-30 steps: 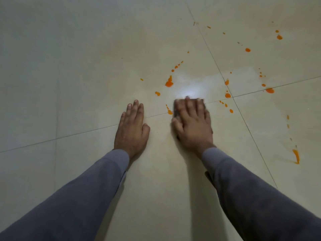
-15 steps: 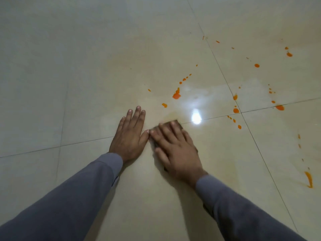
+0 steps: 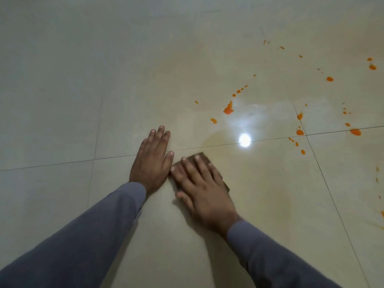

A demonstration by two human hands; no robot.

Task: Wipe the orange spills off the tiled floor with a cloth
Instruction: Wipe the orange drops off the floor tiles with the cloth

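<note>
While many orange spills (image 3: 228, 110) remain unwiped on the glossy beige tiled floor (image 3: 62, 100), right hand (image 3: 202, 188) presses a small brown cloth (image 3: 202, 155) flat, fingers straight; left hand (image 3: 152, 161) rests alongside, fingers extended.

Cloth (image 3: 204, 157) mostly hidden under right hand (image 3: 202, 189); orange streak (image 3: 382, 214) cut by right edge.
</note>
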